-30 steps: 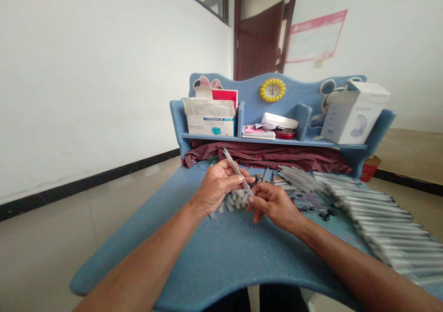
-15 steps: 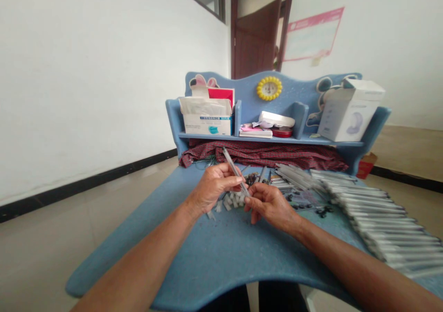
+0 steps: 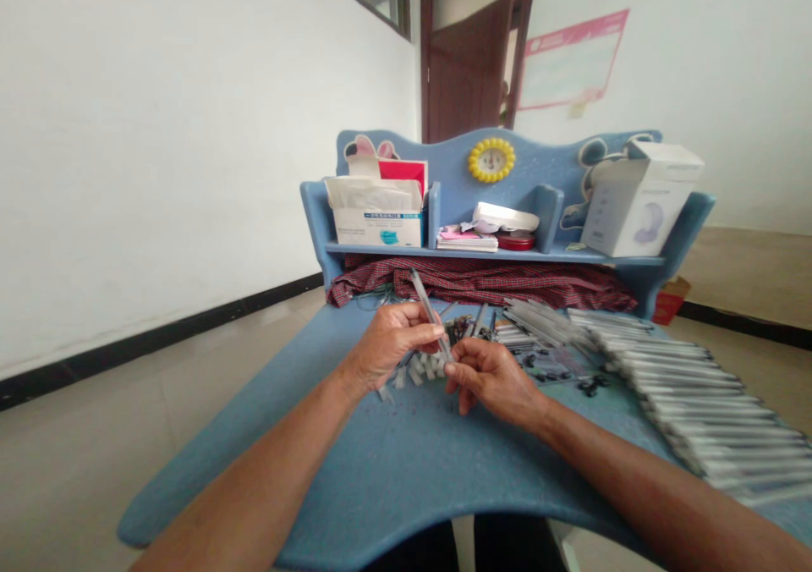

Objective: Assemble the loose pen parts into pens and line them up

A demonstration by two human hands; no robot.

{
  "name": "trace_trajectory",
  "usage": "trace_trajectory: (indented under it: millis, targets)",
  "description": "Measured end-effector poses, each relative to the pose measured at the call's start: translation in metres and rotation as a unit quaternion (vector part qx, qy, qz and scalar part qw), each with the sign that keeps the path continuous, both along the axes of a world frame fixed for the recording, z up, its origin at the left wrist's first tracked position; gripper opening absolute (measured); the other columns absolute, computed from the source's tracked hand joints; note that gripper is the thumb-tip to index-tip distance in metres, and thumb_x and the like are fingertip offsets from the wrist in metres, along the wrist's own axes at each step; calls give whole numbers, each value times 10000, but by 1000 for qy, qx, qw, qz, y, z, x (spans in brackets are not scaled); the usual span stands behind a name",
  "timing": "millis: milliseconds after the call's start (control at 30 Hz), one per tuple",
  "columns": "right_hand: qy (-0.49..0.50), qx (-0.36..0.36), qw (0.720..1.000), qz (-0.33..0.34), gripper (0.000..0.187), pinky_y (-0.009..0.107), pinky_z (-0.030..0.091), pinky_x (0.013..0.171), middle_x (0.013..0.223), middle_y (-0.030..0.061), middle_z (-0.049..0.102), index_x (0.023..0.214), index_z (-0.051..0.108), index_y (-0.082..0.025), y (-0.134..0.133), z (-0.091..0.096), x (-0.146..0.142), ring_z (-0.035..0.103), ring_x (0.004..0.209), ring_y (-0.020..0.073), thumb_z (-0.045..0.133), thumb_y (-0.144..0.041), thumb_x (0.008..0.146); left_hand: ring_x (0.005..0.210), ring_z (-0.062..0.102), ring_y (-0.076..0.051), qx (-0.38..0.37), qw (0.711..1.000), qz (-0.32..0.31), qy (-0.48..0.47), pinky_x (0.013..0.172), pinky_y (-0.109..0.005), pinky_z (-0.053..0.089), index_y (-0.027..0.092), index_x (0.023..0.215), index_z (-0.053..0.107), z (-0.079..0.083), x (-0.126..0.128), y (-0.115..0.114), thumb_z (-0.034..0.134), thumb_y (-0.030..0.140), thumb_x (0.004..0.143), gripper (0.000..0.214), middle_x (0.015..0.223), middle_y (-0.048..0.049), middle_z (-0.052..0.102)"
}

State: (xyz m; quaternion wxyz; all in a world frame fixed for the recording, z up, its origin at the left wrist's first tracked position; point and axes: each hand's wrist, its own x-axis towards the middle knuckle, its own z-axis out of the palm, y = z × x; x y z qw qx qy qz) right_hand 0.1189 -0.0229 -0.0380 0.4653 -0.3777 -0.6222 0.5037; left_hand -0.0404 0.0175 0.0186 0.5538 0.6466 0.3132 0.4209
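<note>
pen tube (image 3: 423,294) steeper vs b4, still in both hands (image 3: 394,342) (image 3: 487,375)

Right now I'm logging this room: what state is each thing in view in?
Clear pen: tilted, held
Left hand: closed on it
Right hand: pinching its lower end
Pens at right: laid side by side
Mask box: open
White box: upright
Checked cloth: bunched
Door: partly open

From the person's head, the one camera looks forward and down over the desk (image 3: 393,470), left hand (image 3: 394,343) and right hand (image 3: 491,377) close before it, the door (image 3: 469,73) well beyond.
</note>
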Motion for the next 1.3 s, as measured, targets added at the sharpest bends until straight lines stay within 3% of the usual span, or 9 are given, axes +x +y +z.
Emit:
trace_trajectory:
  millis: [600,967,1300]
  targets:
    - [3,8,999,-33,181,195,403,340,532,-61,550,746,468,-183,0,-3,3,526,340,95,579,-325,749,584,616,-142,-21,1000,4,-16,605,-258,495,104,707,639,-12,7,2,706,213,650,141,644,-47,661]
    - [-19,-9,998,-51,249,190,370,305,500,-61,548,714,462,-184,1,-2,3,504,305,97,607,-386,709,583,614,-134,-7,1000,23,-6,605,-251,498,91,701,630,-13,11,0,708,224,627,171,634,-36,654]
    - [-102,4,994,-30,247,163,308,283,468,-67,521,691,489,-173,5,5,10,445,281,69,587,-395,737,577,592,-121,28,998,49,18,597,-240,486,108,693,644,-15,11,1,691,273,637,180,624,-15,641]
